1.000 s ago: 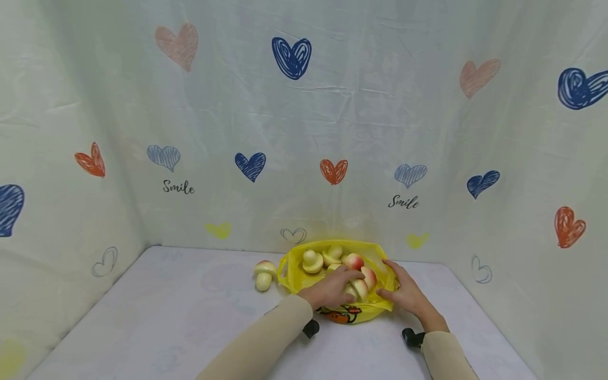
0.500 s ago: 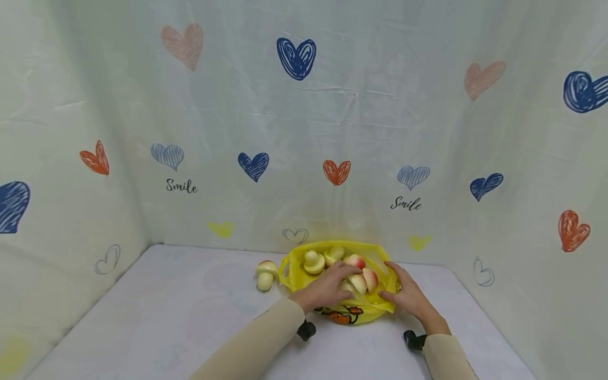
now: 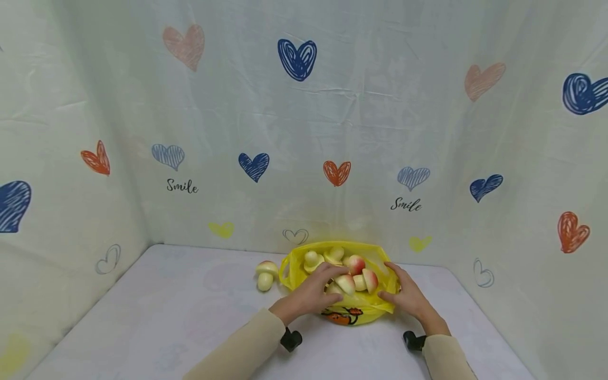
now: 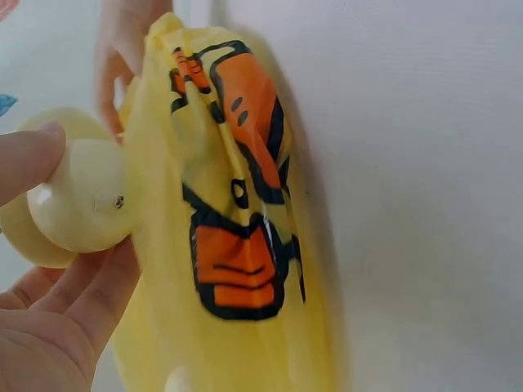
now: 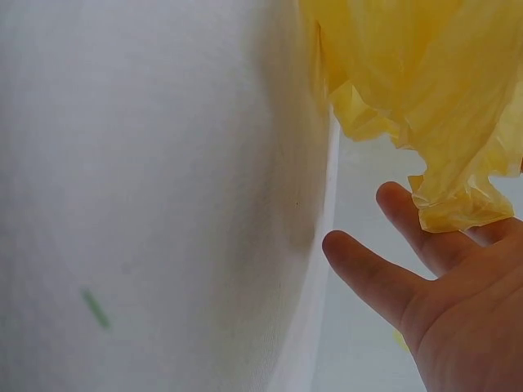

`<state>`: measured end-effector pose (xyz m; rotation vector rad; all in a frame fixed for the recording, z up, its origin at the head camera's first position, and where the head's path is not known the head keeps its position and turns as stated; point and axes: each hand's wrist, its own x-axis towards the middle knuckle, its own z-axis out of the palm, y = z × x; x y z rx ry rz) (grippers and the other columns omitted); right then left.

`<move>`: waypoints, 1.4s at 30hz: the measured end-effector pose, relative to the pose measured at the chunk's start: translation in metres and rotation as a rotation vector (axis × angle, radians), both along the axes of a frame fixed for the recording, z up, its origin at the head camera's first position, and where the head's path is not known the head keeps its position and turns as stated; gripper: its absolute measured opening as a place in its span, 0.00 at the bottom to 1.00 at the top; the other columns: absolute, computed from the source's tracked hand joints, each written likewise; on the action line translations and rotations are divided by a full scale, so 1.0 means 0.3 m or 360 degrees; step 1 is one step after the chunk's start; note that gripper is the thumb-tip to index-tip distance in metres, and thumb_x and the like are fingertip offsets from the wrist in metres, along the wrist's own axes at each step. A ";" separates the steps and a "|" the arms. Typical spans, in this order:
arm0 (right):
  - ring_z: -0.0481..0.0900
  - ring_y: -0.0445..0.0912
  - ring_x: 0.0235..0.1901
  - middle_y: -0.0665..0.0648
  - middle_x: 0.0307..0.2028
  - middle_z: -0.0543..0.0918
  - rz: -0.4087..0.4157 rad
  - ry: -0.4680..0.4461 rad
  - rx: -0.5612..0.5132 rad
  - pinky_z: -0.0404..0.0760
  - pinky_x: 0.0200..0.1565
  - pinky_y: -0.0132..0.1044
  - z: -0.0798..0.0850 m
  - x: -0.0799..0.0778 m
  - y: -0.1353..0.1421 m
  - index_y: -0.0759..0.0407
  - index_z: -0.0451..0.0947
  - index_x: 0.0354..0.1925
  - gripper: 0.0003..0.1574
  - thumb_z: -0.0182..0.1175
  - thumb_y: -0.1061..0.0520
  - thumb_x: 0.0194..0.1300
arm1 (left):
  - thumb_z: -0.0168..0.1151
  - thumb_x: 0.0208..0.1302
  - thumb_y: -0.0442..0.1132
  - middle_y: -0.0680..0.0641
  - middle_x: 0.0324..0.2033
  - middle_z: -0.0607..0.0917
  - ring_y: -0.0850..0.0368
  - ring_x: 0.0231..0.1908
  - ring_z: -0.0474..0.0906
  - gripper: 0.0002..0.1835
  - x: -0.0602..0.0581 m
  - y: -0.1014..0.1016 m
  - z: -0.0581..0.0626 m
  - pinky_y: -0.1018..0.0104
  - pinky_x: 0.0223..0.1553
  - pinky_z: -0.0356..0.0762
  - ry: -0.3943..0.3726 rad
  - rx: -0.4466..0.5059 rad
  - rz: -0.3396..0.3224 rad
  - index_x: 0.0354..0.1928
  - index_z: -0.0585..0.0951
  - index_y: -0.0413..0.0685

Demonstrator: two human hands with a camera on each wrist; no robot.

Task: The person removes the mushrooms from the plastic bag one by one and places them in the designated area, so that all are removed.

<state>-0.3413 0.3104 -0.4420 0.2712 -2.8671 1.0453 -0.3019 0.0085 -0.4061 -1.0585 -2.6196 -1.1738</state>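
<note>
My left hand (image 3: pixel 313 289) reaches over the near rim of a yellow plastic bag (image 3: pixel 304 274) and holds a toy mushroom (image 4: pixel 90 192) between thumb and fingers. In the left wrist view its pale stem faces the bag. Several more toy mushrooms with cream and red caps, such as this mushroom (image 3: pixel 370 281), lie in the spread mouth of the bag. My right hand (image 3: pixel 410 295) rests against the bag's right side, fingers spread and fairly straight. In the right wrist view, a crumpled yellow edge of the bag (image 5: pixel 462 200) hangs across these fingers.
Another toy mushroom (image 3: pixel 266 275) stands cap up on the white-covered table (image 3: pixel 204 306), left of the bag. A pale curtain (image 3: pixel 294 121) printed with hearts rises behind the table and on both sides.
My left hand has drawn back left and toward me, bringing a mushroom from among the others to the bag's near rim. The right hand stays at the bag's right side.
</note>
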 end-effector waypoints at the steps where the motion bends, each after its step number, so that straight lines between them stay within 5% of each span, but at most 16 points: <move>1: 0.55 0.65 0.66 0.67 0.70 0.55 -0.0001 -0.0001 0.0004 0.54 0.62 0.66 0.001 0.002 -0.001 0.53 0.52 0.71 0.55 0.69 0.47 0.53 | 0.64 0.63 0.42 0.54 0.56 0.69 0.62 0.53 0.68 0.29 0.009 -0.010 0.002 0.63 0.56 0.70 -0.0007 0.0018 0.0005 0.66 0.69 0.58; 15: 0.55 0.64 0.66 0.66 0.70 0.54 -0.0022 -0.0026 -0.0001 0.54 0.62 0.66 0.003 -0.004 -0.005 0.51 0.52 0.72 0.55 0.69 0.47 0.52 | 0.65 0.62 0.42 0.54 0.58 0.70 0.58 0.55 0.69 0.29 0.064 -0.169 -0.033 0.58 0.53 0.73 0.0067 0.0252 0.0060 0.65 0.69 0.64; 25: 0.55 0.65 0.66 0.67 0.70 0.55 -0.0001 0.0002 -0.0004 0.54 0.62 0.67 0.007 -0.008 -0.008 0.52 0.52 0.72 0.55 0.69 0.47 0.52 | 0.67 0.61 0.40 0.49 0.55 0.72 0.55 0.48 0.73 0.28 0.058 -0.269 -0.067 0.64 0.46 0.77 0.0054 0.0339 0.0157 0.64 0.71 0.51; 36: 0.55 0.65 0.66 0.67 0.70 0.54 -0.0021 -0.0017 0.0016 0.55 0.61 0.66 0.006 -0.002 -0.006 0.51 0.52 0.72 0.55 0.69 0.47 0.53 | 0.70 0.55 0.32 0.45 0.51 0.74 0.53 0.43 0.76 0.30 0.044 -0.336 -0.053 0.65 0.41 0.80 0.0068 0.0462 0.0297 0.61 0.73 0.45; 42: 0.55 0.64 0.66 0.66 0.70 0.54 -0.0033 -0.0031 0.0017 0.54 0.62 0.66 0.001 0.003 -0.006 0.50 0.52 0.72 0.55 0.69 0.47 0.52 | 0.70 0.55 0.31 0.45 0.52 0.73 0.53 0.42 0.77 0.32 0.031 -0.370 -0.045 0.64 0.42 0.79 0.0008 0.0488 0.0402 0.63 0.72 0.50</move>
